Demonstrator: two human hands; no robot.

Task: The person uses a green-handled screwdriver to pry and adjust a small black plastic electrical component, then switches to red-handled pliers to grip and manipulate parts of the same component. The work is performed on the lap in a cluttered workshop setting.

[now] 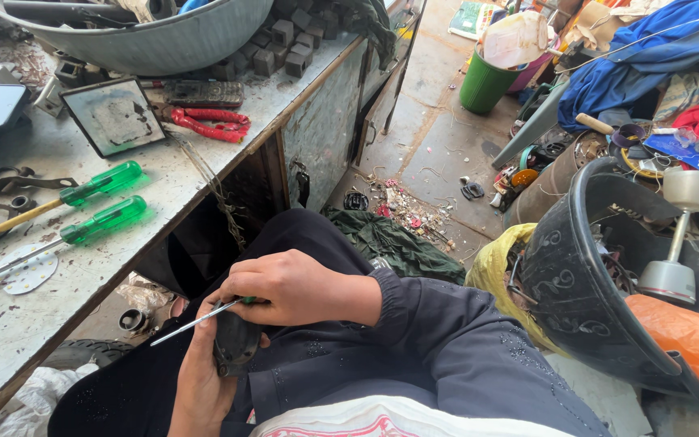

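My right hand (289,287) is closed around a thin screwdriver (192,324) with a green handle. Its metal shaft points left, toward the workbench. Just below it, my left hand (200,380) grips a small dark rounded object (235,344) over my lap. The screwdriver's handle end sits right above that object, and the two hands touch each other. My dark sleeves and dark clothing fill the lower middle of the view. I cannot tell what the dark object is.
A worn workbench (91,267) on the left carries two green-handled screwdrivers (103,182), red pliers (208,123), a small framed plate (115,116) and a metal basin (163,40). On the right stand a black bucket (576,275) of parts and a green bucket (485,85). Debris litters the floor.
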